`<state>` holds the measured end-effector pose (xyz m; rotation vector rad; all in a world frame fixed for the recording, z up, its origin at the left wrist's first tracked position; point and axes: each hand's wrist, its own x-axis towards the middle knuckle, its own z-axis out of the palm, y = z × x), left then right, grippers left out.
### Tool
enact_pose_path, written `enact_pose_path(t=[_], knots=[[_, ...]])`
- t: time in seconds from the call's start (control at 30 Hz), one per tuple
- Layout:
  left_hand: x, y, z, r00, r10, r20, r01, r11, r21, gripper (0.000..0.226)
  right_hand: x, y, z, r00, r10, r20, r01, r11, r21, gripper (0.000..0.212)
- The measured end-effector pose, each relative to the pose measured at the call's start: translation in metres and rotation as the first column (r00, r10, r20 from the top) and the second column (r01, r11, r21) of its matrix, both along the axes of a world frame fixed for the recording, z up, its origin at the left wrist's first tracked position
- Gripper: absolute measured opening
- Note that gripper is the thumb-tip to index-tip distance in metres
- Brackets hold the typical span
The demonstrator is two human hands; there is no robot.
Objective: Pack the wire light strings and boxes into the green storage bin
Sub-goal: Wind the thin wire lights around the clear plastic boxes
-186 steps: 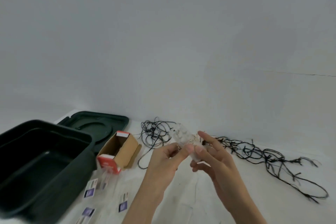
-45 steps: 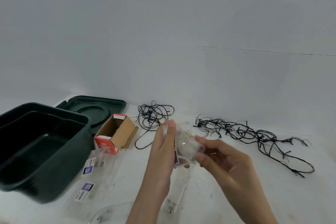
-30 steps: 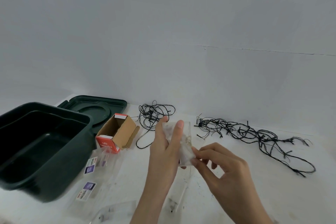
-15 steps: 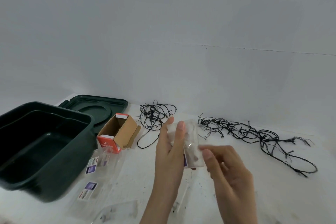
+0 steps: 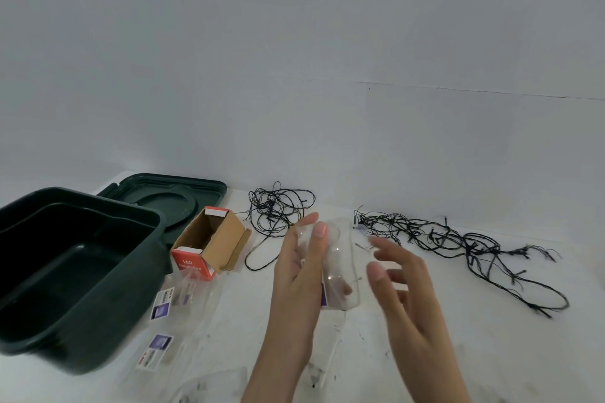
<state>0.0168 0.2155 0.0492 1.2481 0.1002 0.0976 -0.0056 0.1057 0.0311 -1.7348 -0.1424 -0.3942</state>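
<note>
Green storage bin [image 5: 108,206] uncovered; cardboard box [image 5: 216,240] open beside; left hand [image 5: 298,281] grips clear packet [image 5: 342,258], right hand [image 5: 409,298] spread.

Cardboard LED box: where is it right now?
In the head view the cardboard LED box lies open on its side, left of centre, right beside the green bin, in front of its lid and left of the smaller wire tangle.
</note>
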Motion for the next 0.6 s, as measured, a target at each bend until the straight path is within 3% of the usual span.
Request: enact_pose_path(t=[0.13,0.23,0.33,0.4,0.47,0.6], knots=[[0.002,0.000,-0.002,1.000,0.025,0.000,-0.025,0.999,0.021,0.033,0.007,-0.004,-0.005,0.930,0.285,-0.230,-0.147,0.866,0.478,0.093],[0.005,0.001,-0.004,0.998,0.059,0.011,-0.060,0.996,0.071,0.036,0.009,-0.007,-0.005,0.948,0.267,-0.175,-0.121,0.808,0.576,0.081],[0.007,0.001,-0.005,0.994,0.110,0.020,-0.112,0.988,0.105,0.036,0.005,-0.005,-0.001,0.993,0.074,-0.092,-0.026,0.895,0.444,0.027],[0.008,0.000,-0.007,0.992,0.121,0.022,-0.123,0.985,0.121,0.036,0.003,0.000,-0.004,0.994,-0.107,0.018,0.102,0.976,0.193,0.031],[0.007,-0.002,-0.008,0.992,0.124,0.036,-0.128,0.982,0.139,0.036,0.001,0.004,-0.005,0.959,-0.206,0.194,0.216,0.976,-0.032,0.036],[0.006,-0.002,-0.007,0.992,0.115,0.051,-0.122,0.982,0.146,0.033,0.004,0.002,-0.010,0.891,-0.228,0.393,0.322,0.927,-0.193,0.025]])
